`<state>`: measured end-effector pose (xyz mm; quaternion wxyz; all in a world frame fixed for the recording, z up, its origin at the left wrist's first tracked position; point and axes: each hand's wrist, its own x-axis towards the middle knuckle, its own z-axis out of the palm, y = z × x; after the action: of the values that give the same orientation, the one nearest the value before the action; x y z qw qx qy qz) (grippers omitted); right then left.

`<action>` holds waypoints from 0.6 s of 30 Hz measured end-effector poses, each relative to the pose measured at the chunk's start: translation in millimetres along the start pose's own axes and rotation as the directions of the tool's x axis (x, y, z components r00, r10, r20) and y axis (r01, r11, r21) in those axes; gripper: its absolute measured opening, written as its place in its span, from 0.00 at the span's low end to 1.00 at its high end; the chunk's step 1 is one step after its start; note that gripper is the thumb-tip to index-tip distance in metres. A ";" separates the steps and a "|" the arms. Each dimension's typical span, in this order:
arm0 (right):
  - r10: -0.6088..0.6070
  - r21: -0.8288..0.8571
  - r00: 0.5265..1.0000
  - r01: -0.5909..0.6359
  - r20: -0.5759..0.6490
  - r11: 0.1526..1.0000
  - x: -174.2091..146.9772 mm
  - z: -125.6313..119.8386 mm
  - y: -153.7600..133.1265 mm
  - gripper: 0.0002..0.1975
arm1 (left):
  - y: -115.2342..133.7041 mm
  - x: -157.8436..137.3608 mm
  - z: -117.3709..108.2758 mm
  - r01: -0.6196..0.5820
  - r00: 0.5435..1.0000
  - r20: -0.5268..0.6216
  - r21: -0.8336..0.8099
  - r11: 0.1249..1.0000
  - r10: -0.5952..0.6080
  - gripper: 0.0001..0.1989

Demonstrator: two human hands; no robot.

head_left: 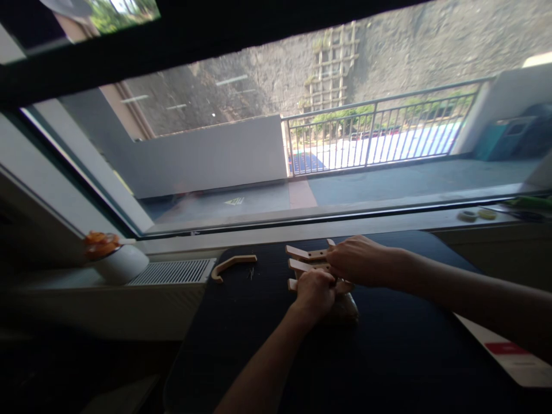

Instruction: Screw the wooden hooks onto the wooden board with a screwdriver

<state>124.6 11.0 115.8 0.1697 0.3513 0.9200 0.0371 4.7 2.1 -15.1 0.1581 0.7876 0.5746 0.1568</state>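
Gripping the wooden rack (301, 265) near the far edge of the surface (245, 322), the left hand (315, 292) curls beside the fisted right hand (357, 260), whose contents are hidden; room spreads nearer.

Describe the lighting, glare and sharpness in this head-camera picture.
Head view: bright daylight beyond the window leaves the dark table in deep shadow; head view: pale streaks across the pane, probably reflections; head view: teal box at far right smeared; head view: left hand and right hand dim but distinguishable.
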 end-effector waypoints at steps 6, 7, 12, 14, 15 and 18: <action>0.003 0.064 1.000 -0.003 0.004 0.998 -0.3 -3.5 -1.7 0.18 | -0.8 0.9 -0.2 -0.010 1.000 -0.005 -0.008 1.000 0.010 0.09; -0.001 0.069 1.000 0.001 0.007 0.998 -0.7 -4.1 -1.7 0.19 | -0.8 1.0 -0.2 -0.010 1.000 -0.003 -0.010 1.000 0.010 0.09; 0.021 0.078 1.000 -0.019 -0.015 0.997 -1.4 -1.1 0.5 0.26 | 1.4 0.8 -1.4 0.002 1.000 0.020 -0.010 1.000 -0.002 0.08; 0.054 0.085 0.998 -0.053 -0.012 0.995 -1.0 0.6 1.9 0.19 | 2.4 1.0 -2.8 -0.003 0.999 0.039 -0.017 1.000 0.004 0.09; 0.065 0.089 0.998 -0.064 -0.010 0.994 -0.8 1.0 2.6 0.15 | 2.5 1.4 -3.9 -0.012 0.998 0.053 -0.024 1.000 0.013 0.09; 0.068 0.086 0.998 -0.068 0.010 0.994 -0.4 1.0 4.5 0.10 | -0.2 4.5 -10.3 -0.039 0.993 0.110 -0.052 0.998 0.045 0.10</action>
<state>128.1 14.1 115.8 0.1561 0.3896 0.9077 0.0019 1.4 7.2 -5.6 0.2059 0.8028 0.5442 0.1302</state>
